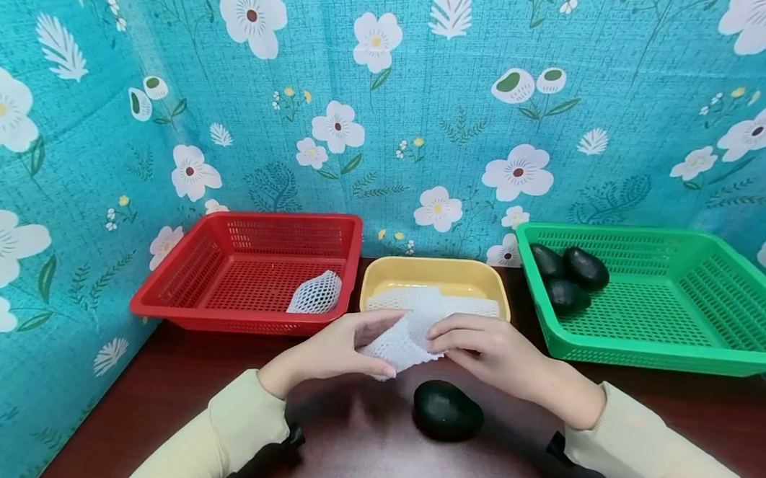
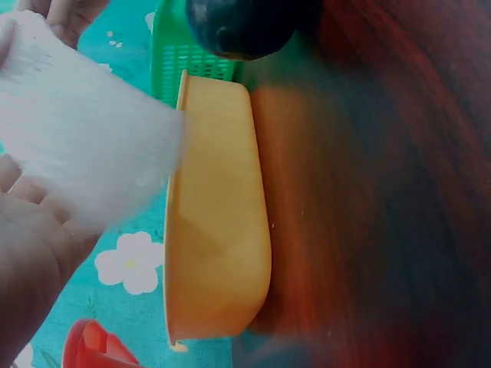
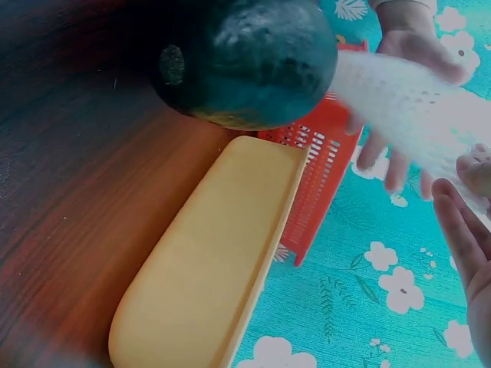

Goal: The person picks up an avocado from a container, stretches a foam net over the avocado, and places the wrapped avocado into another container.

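Both hands hold a white foam net sleeve (image 1: 406, 340) in the air in front of the yellow tray. My left hand (image 1: 332, 344) has its thumb along the sleeve's lower edge and its fingers behind it; the right wrist view shows those fingers spread. With thumb and fingertips, my right hand (image 1: 490, 351) pinches the sleeve's other end. A dark avocado (image 1: 447, 411) lies on the table just below the hands, and it looms large in the right wrist view. Other white foam sleeves (image 1: 477, 307) lie in the yellow tray (image 1: 436, 269), partly hidden behind the raised one.
To the left stands a red basket (image 1: 242, 320) holding one white netted piece (image 1: 316, 293). At right, a green basket (image 1: 663, 355) has several dark avocados (image 1: 568, 297) in its left end. A blue flowered cloth (image 1: 389, 124) hangs behind the dark red table (image 1: 345, 461).
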The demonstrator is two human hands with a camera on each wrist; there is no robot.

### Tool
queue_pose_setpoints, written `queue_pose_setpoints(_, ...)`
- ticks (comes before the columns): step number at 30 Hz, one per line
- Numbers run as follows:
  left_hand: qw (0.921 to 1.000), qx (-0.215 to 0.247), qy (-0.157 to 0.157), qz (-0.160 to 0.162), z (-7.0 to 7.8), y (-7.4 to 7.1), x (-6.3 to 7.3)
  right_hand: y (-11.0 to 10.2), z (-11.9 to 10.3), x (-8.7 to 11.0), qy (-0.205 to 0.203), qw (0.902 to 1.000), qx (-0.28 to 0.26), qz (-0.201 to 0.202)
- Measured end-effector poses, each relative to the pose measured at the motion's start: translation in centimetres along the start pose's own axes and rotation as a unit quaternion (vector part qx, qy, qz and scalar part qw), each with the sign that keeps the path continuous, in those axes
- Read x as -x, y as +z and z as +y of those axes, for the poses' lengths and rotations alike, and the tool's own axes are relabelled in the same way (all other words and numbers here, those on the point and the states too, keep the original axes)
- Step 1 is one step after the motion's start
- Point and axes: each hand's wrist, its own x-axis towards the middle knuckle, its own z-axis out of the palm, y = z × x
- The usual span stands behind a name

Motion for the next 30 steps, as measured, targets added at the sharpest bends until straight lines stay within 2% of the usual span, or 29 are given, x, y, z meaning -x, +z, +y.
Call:
queue_pose_setpoints(4,0.9950,-0.069,0.003,0.073,-0.1,0.8,-0.1,0.2,-0.2,0.1,-0.006,0.9996,-0.007,-0.025)
queue_pose_setpoints(6,0.9898,-0.090,0.005,0.111,-0.1,1.1,-0.3,0.4,-0.3,0.1,-0.007,0.9993,-0.009,-0.037)
queue_pose_setpoints(8,0.9867,-0.096,0.006,0.131,0.0,1.3,-0.4,0.6,-0.5,0.3,-0.006,0.9992,-0.005,-0.039)
queue_pose_setpoints(14,0.9838,-0.100,-0.001,0.149,0.1,1.2,-0.4,0.4,-0.7,0.6,-0.014,0.9994,0.016,-0.028)
queue_pose_setpoints(20,0.9827,-0.101,-0.002,0.155,0.0,0.8,-0.4,0.0,-0.8,0.9,0.003,0.9988,-0.002,-0.049)
queue_pose_setpoints(25,0.9831,-0.115,0.010,0.142,-0.1,1.3,-0.6,0.3,-0.7,0.7,0.040,0.9988,-0.014,-0.022)
queue_pose_setpoints(30,0.9756,-0.165,0.024,0.143,0.1,2.0,-0.7,0.6,-0.8,0.2,0.060,0.9979,0.006,0.021)
